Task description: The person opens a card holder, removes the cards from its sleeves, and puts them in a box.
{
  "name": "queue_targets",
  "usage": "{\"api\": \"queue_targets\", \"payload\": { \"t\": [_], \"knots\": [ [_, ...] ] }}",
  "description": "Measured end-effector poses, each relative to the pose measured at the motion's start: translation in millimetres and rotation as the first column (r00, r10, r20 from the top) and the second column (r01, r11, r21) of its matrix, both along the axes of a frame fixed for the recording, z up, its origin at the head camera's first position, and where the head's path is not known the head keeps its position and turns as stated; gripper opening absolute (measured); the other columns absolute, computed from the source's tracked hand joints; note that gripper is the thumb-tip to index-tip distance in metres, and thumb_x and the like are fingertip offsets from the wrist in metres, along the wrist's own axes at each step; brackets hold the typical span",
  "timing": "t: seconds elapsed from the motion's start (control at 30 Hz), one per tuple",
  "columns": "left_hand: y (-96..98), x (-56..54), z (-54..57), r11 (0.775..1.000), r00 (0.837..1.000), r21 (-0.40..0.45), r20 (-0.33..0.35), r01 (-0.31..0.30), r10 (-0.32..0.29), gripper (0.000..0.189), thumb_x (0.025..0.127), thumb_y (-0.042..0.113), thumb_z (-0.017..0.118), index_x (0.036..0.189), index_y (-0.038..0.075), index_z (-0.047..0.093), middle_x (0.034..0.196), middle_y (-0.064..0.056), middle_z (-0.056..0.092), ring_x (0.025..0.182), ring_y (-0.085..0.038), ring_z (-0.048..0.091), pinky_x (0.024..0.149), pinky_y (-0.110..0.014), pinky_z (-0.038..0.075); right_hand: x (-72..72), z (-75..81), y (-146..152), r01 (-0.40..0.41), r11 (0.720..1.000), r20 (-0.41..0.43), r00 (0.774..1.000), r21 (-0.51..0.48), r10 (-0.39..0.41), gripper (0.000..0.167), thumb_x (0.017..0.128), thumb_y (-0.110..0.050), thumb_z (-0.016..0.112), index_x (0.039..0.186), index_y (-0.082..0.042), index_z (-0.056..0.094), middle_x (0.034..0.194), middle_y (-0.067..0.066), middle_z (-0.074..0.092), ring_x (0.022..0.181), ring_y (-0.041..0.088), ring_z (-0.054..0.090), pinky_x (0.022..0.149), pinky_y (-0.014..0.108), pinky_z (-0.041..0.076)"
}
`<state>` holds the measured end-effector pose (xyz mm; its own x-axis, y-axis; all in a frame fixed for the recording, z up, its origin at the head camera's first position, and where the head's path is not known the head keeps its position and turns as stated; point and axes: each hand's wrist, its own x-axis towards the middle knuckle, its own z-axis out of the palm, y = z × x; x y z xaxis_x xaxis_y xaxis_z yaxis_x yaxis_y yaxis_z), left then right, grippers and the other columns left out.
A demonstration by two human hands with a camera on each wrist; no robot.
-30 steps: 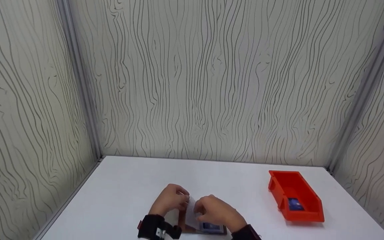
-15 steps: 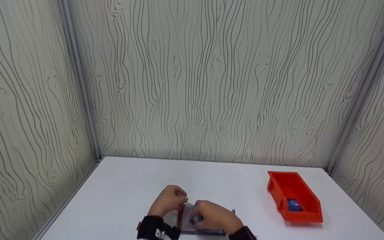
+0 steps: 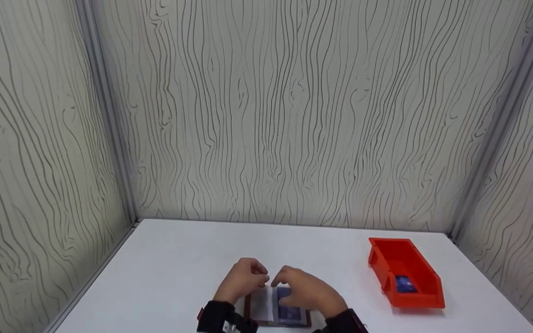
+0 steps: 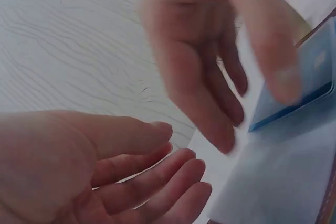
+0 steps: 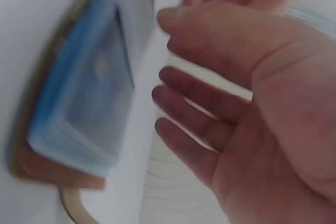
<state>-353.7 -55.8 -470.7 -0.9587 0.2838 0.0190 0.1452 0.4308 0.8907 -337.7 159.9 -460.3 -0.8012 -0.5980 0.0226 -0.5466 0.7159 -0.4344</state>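
Observation:
A brown-covered card holder [image 3: 247, 311] with clear plastic sleeves lies spread on the table in the head view. A blue card [image 3: 288, 311] shows in the sleeve on its right side; a pale sleeve page [image 3: 261, 305] lies on the left. My left hand [image 3: 243, 280] hovers at the holder's far left edge, fingers loosely bent and thumb near them, holding nothing. Over the right page, my right hand [image 3: 310, 291] has its fingers spread and empty. In the left wrist view its thumb overlaps the blue card [image 4: 294, 100].
A red bin [image 3: 417, 273] stands on the right of the white table [image 3: 178, 259], with a blue card [image 3: 405, 284] inside. A tan strap [image 5: 73, 208] sticks out from the holder. Patterned panels [image 3: 266, 115] enclose the table's back and sides.
The pale sleeve page, raised between the hands before, now lies to the left, and the blue card shows fully. My right hand has lifted off the page with its fingers spreading.

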Motion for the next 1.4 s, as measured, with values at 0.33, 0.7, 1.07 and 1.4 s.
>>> {"api": "queue_targets", "payload": {
  "t": [0.33, 0.7, 1.07, 1.4],
  "knots": [
    [18.6, 5.2, -7.5, 0.999, 0.998, -0.045, 0.066, -0.018, 0.021, 0.011, 0.092, 0.009, 0.076, 0.099, 0.001, 0.078, 0.091, -0.007, 0.077, 0.085, -0.022, 0.077, 0.077, -0.038, 0.062, -3.3, 6.8, 23.2, 0.195, 0.98, 0.084, 0.977, 0.037, -0.198, 0.051, 0.077, -0.011, 0.095, 0.123, -0.001, 0.076, 0.119, 0.014, 0.074, 0.108, 0.029, 0.069, 0.099, 0.056, 0.061],
    [19.7, 11.0, -13.4, 0.998, 0.988, 0.004, 0.142, -0.056, 0.055, 0.011, 0.088, 0.004, 0.075, 0.096, -0.003, 0.079, 0.087, -0.012, 0.078, 0.08, -0.022, 0.078, 0.075, -0.038, 0.068, 4.4, -0.7, 14.2, 0.242, 0.961, 0.103, 0.961, 0.133, -0.256, 0.053, 0.071, -0.019, 0.099, 0.118, -0.008, 0.078, 0.104, 0.001, 0.071, 0.09, 0.015, 0.06, 0.089, 0.046, 0.062],
    [19.6, 10.2, -18.7, 0.998, 0.989, -0.023, 0.134, -0.059, 0.062, 0.012, 0.083, 0.004, 0.074, 0.09, -0.004, 0.078, 0.079, -0.012, 0.079, 0.072, -0.02, 0.078, 0.069, -0.034, 0.067, 1.5, 0.1, 12.7, 0.268, 0.951, 0.143, 0.946, 0.152, -0.289, 0.051, 0.071, -0.013, 0.099, 0.117, -0.007, 0.078, 0.097, 0.001, 0.075, 0.086, 0.016, 0.063, 0.091, 0.047, 0.064],
    [17.5, 7.6, -26.0, 0.998, 0.992, -0.017, 0.108, -0.067, 0.069, 0.013, 0.078, 0.004, 0.076, 0.088, -0.003, 0.079, 0.075, -0.009, 0.078, 0.065, -0.014, 0.073, 0.064, -0.029, 0.064, 1.1, -2.0, 10.1, 0.271, 0.949, 0.116, 0.95, 0.163, -0.291, 0.049, 0.069, -0.014, 0.1, 0.112, -0.006, 0.08, 0.092, -0.001, 0.073, 0.083, 0.014, 0.061, 0.087, 0.044, 0.063]
  ]
}}
